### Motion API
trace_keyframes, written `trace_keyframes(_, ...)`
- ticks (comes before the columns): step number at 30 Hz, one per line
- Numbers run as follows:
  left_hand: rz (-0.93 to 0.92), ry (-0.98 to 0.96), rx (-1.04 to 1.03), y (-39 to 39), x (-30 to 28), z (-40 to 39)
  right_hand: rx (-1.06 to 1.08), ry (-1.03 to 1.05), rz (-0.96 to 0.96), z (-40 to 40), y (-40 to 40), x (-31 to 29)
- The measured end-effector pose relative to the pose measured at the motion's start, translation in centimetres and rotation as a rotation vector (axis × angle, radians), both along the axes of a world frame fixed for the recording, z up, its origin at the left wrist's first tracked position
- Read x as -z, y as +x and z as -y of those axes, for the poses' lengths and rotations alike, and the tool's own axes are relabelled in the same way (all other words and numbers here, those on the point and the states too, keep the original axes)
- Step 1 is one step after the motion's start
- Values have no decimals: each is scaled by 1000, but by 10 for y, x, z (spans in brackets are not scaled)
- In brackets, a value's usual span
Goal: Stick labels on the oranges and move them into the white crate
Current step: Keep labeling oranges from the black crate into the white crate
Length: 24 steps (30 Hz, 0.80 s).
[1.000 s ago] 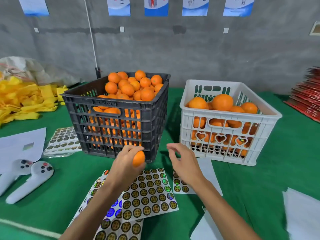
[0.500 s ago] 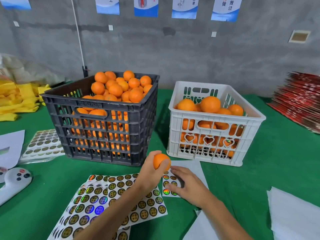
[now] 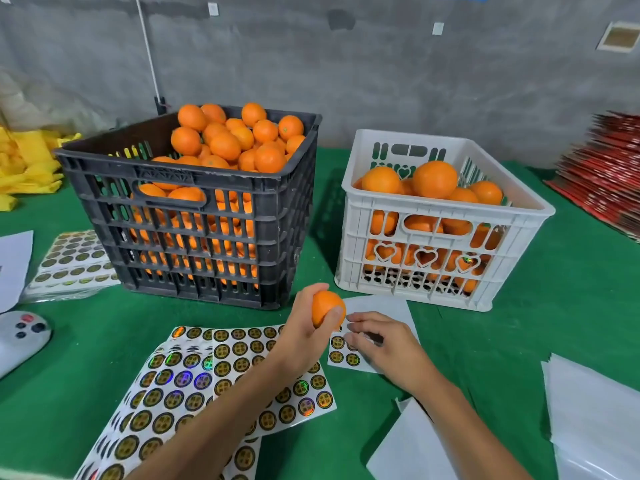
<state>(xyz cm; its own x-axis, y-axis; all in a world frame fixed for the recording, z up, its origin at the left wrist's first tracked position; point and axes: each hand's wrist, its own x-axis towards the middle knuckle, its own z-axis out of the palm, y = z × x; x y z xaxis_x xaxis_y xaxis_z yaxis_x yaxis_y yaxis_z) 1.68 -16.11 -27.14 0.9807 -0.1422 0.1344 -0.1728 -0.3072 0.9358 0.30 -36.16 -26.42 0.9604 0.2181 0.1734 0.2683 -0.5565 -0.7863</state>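
My left hand (image 3: pixel 304 327) grips one orange (image 3: pixel 325 306) just above the green table, in front of the two crates. My right hand (image 3: pixel 381 344) lies on a small label sheet (image 3: pixel 341 351) beside it, fingers curled at the round gold labels; whether it pinches one is hidden. The black crate (image 3: pixel 194 216) at back left is heaped with oranges. The white crate (image 3: pixel 446 258) at back right holds several oranges. Larger sheets of gold labels (image 3: pixel 221 372) lie under my left forearm.
More label sheets (image 3: pixel 72 258) lie left of the black crate, with a white controller (image 3: pixel 20 337) near them. White backing papers (image 3: pixel 595 420) are scattered at the right. Yellow bags (image 3: pixel 27 161) sit far left and a red stack (image 3: pixel 602 178) far right.
My left hand has carried the orange to the right, toward the white crate. My right hand has dropped onto the small label sheet and curled its fingers there.
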Motion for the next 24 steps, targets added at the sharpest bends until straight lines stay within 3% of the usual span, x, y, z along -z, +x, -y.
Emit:
trace_keyframes(8,14,-2,-10,-5,-5,4,42,74,-93,3,-2,-4)
trace_keyframes(11,22,20,8,-5,-6,4,151,157,-82,-1,-2,-5)
trace_keyframes(15,55,42,24,-6,-8,4,309,309,78,-12,1,-12)
trace_keyframes(21,110,-61,27,-8,-20,4,180,361,206,-30,-13,-32)
trace_keyframes(24,144,-99,11,-4,-44,7,79,189,297,-27,-22,-47)
